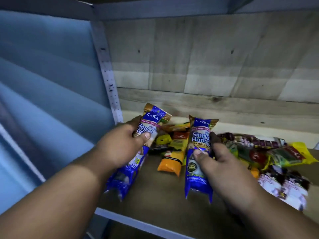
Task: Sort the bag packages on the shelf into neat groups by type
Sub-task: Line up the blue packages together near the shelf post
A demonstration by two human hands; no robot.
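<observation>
Brown shelf board (160, 195) under a pale plank back wall (207, 57), with a perforated metal upright (110, 87) at the board's left rear corner. Across the board's right half, a loose heap of mixed packages (269, 150): dark maroon, green, red and yellow wrappers overlapping, type unreadable through blur. At the board's right front, a white-and-maroon package (286, 187), blurred. Near the board's middle rear, an orange and yellow package (170, 163) lying flat, with small black-and-yellow packets just behind it. Over the board's left edge, left hand (120, 149) wrapped around a blue Casa garbage-bag package (146, 133), thumb across its printed face, top end tilted up toward the back wall. Over the board's centre, right hand (222, 168) closed on a second blue Casa package (200, 157) of the same print, thumb pressed on its front, fingers behind, lower end close to or touching the board; contact unclear. Both blue packages near each other, not touching.
</observation>
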